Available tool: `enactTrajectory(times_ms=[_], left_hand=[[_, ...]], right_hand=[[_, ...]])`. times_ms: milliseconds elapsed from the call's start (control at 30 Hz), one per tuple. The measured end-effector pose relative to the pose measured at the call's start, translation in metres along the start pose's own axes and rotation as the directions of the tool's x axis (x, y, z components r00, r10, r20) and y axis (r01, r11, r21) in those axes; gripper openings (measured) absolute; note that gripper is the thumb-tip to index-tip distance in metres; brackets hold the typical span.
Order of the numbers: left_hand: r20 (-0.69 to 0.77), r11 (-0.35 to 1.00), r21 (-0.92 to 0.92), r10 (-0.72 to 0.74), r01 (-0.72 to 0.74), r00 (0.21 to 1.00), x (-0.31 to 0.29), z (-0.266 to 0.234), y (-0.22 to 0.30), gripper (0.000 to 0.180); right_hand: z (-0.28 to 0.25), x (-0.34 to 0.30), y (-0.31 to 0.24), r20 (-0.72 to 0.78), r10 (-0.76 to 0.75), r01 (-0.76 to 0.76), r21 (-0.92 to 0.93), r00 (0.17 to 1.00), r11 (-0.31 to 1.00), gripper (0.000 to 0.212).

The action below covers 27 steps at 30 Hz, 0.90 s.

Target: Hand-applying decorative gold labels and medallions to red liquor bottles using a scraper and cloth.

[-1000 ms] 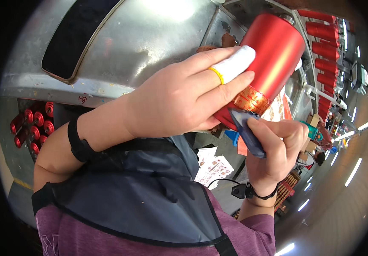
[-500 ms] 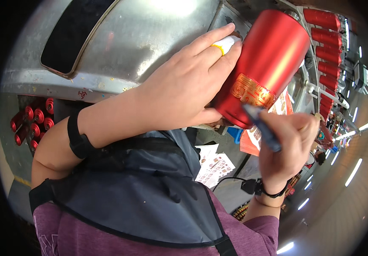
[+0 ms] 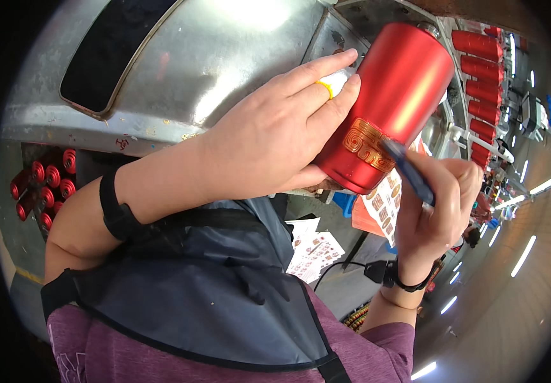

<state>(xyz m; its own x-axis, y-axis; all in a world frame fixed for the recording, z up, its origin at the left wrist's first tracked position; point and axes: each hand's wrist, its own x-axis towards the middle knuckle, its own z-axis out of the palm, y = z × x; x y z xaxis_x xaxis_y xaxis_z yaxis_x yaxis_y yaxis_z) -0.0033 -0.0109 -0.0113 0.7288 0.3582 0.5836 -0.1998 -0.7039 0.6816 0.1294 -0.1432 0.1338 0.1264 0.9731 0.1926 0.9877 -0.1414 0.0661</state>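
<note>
My left hand [image 3: 282, 131] grips the side of a glossy red canister [image 3: 409, 76], which lies tilted, its silvery end toward the upper right. One of its fingers wears a white cover [image 3: 337, 81] with a yellow edge. Near the canister's lower end runs a raised gold scroll-pattern band [image 3: 366, 145]. In my right hand [image 3: 441, 198] is a slim dark blue-grey tool [image 3: 414, 177] with a narrow tip, held like a pen; blur hides its exact kind. Its tip meets the right part of the gold band.
A phone-like black slab [image 3: 112, 54] lies on the metal worktop [image 3: 224, 51]. Several red canisters [image 3: 481, 69] stand in a row at right; more red cylinders [image 3: 47, 185] sit below left. Printed sheets [image 3: 317, 252] hang below the bench, near a dark cable [image 3: 333, 268].
The canister has shifted slightly down and left, turning so the gold band sits farther left. My right hand and tool have moved a little up and right along the band.
</note>
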Motion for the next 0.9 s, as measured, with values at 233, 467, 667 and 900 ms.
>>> enactTrajectory(times_ms=[233, 467, 667, 900], left_hand=[[-0.036, 0.998, 0.004, 0.064, -0.064, 0.997, -0.001, -0.001, 0.002, 0.09], [-0.065, 0.996, 0.006, 0.084, -0.084, 0.994, 0.002, -0.003, 0.0, 0.09], [-0.109, 0.986, 0.01, 0.168, -0.168, 0.98, 0.001, -0.004, -0.001, 0.088], [-0.04, 0.994, -0.106, -0.018, 0.014, 0.999, 0.004, -0.003, 0.006, 0.105]], right_hand=[[0.0, 0.007, 0.006, -0.015, -0.046, 0.046, -0.001, 0.999, 0.999, 0.034], [0.002, -0.01, -0.014, 0.074, -0.189, 0.178, 0.138, 0.979, 0.974, 0.038], [-0.004, 0.001, -0.006, 0.048, 0.012, -0.014, 0.054, 0.999, 0.998, 0.031], [0.001, 0.002, 0.004, 0.139, 0.035, -0.08, 0.33, 0.99, 0.94, 0.024]])
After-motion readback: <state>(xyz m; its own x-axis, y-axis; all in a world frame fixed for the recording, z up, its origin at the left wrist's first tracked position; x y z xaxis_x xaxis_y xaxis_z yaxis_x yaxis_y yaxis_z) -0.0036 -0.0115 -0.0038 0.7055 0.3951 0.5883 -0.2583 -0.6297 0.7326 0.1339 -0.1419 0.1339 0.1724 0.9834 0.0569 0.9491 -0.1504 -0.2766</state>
